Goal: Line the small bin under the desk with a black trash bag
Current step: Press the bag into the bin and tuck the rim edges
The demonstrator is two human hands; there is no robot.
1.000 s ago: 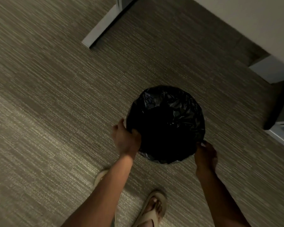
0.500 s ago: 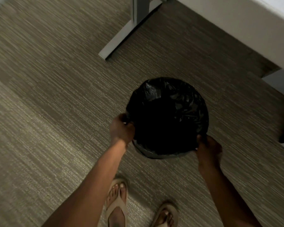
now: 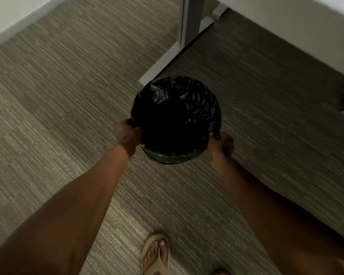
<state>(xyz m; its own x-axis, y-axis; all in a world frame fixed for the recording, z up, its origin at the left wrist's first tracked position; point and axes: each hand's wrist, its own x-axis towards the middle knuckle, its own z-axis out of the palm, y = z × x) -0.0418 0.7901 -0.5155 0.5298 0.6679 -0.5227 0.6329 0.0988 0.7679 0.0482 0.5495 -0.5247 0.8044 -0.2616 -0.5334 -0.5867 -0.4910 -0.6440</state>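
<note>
Both hands clamped on the bagged bin (image 3: 176,120), left hand (image 3: 128,135) and right hand (image 3: 222,144) at opposite rim sides; desk (image 3: 286,26) lies ahead-right.

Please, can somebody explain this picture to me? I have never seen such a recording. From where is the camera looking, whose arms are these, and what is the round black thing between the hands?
There is no machine here. A person wears one camera on the head, and it looks forward and down, so you see that person's own arms from above. The round black thing is a small bin already lined with a black trash bag; the bag's edge is folded over the rim. The left hand and the right hand each hold the bin at its sides, the fingers closed on the bag-covered rim. Whether the bin rests on the carpet or is lifted slightly cannot be told. Behind it stands a grey desk leg, with the white desk at the upper right. Near the bottom edge is the person's foot in a sandal.
</note>
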